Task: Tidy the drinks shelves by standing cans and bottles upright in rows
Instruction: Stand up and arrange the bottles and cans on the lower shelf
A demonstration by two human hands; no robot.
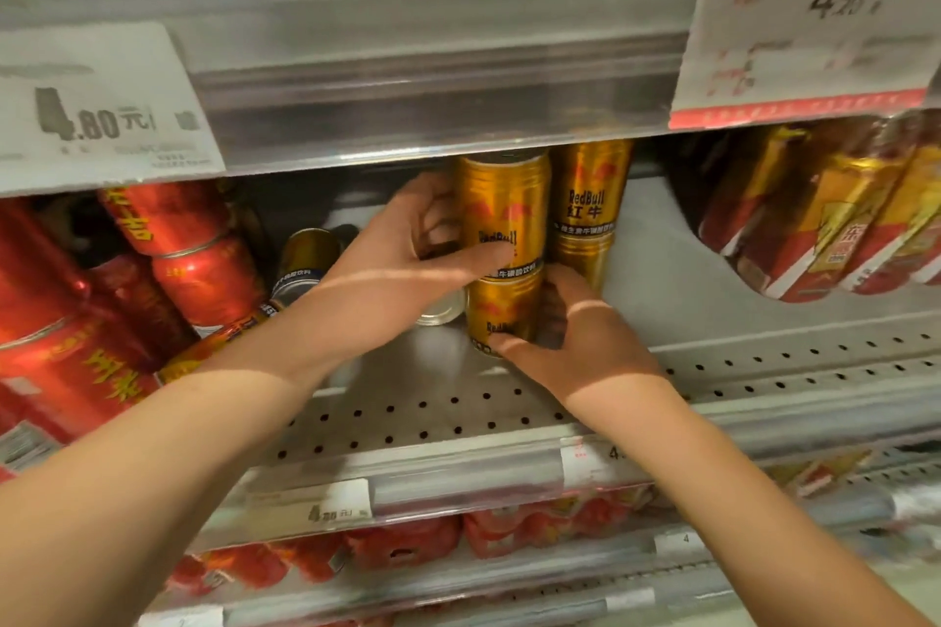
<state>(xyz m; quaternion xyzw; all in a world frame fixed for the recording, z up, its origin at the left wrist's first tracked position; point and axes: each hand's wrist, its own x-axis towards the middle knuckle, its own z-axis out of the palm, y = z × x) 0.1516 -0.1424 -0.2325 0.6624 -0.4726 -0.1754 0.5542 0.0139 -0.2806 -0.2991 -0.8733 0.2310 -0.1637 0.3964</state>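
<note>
The perforated shelf [407,415] runs beneath both my hands. A block of red cans [193,250], stacked two high, fills the space left of my left hand, and wrapped packs [814,229] in red and gold sit well off to the right of my right hand. On the rail above my hands hang two price labels, one reading 4.80 [102,117] over my left forearm and one reading 4.20 [814,31] far right.

My left hand [407,250] grips the upper gold can [501,214], thumb across its front and fingers curled round its back. That can stands upright on the lower gold can [501,311], which my right hand [570,331] grips low down, thumb pressed against its base. Just beyond my right hand, touching this pair, a second gold stack [590,199] stands two high. Behind my left wrist a gold and blue can [305,260] leans over, away from the row
</note>
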